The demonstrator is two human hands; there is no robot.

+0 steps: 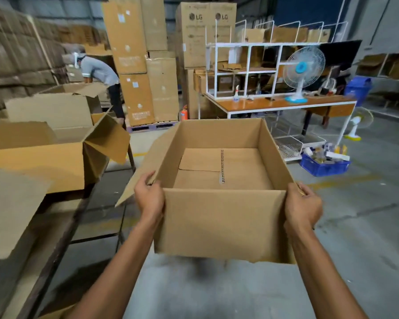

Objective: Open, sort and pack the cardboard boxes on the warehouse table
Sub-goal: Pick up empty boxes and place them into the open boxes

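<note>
Warehouse floor (355, 215) fills the lower frame; at centre we hold an open box (219, 224), left hand (149, 196) and right hand (302, 206) gripping its near corners.

Grey concrete floor (355, 226); white rack (248, 65) on wooden bench (274, 104); fan (302, 65) beside.

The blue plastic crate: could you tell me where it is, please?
In the head view, the blue plastic crate sits on the floor, right of the held open cardboard box.
</note>
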